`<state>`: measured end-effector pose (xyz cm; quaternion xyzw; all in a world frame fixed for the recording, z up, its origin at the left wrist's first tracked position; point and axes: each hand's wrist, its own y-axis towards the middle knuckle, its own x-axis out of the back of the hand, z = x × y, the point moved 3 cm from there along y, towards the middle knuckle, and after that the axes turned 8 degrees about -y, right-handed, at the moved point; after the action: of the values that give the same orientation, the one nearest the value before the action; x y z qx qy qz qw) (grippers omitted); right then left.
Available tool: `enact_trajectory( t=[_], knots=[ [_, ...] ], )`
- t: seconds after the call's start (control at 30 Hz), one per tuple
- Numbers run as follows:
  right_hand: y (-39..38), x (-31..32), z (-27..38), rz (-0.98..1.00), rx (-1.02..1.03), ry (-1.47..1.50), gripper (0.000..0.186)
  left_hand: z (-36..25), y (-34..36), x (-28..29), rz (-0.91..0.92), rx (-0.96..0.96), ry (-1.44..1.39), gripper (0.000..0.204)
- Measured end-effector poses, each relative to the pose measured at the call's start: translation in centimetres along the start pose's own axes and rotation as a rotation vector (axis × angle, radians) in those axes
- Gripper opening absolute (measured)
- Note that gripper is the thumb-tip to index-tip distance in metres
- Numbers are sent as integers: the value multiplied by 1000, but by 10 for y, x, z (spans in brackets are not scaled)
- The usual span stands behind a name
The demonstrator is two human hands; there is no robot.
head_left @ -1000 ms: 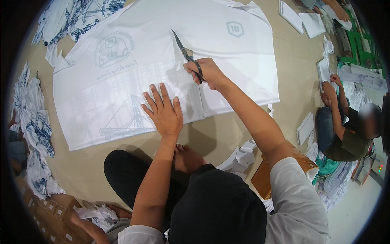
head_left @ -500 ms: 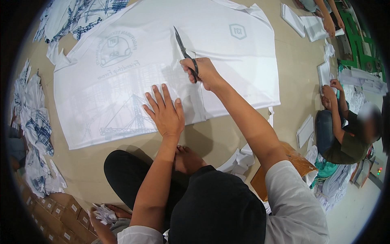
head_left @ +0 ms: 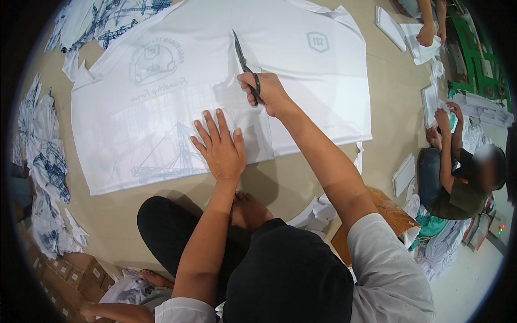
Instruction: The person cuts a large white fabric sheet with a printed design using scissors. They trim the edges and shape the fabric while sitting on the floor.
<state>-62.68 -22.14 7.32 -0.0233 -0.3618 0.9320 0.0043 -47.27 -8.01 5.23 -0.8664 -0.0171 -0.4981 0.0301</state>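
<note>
A large white fabric piece (head_left: 323,97) with pale blue printed emblems and a crane drawing lies spread on the floor in front of me. My left hand (head_left: 221,148) rests on its lower part with the fingers spread. My right hand (head_left: 261,92) grips black scissors (head_left: 242,56) by the handles; their blades point away from me along a fold or cut line running up the middle of the fabric. Whether the blades are parted is hard to tell.
Printed cloth heaps (head_left: 49,161) line the left, above stacked cartons (head_left: 81,272). On the right are folded white pieces (head_left: 390,27), a green metal frame (head_left: 471,48), a wooden-brown bundle (head_left: 347,242) and a seated co-worker (head_left: 458,199). Other people's hands show at top right (head_left: 425,35) and lower left.
My right hand and the scissors have moved forward and slightly left along the fabric's middle. My left hand has barely shifted. Other people's arms at top right and lower left have moved.
</note>
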Motion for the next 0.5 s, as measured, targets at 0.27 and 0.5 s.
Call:
enact_trajectory(
  t=[0.27, 0.5],
  knots=[
    [0, -7, -4, -12, 16, -17, 25, 0, 0, 0, 6, 1, 4, 67],
    [-2, -12, -2, -24, 2, -28, 25, 0, 0, 1, 1, -1, -3, 66]
  ],
)
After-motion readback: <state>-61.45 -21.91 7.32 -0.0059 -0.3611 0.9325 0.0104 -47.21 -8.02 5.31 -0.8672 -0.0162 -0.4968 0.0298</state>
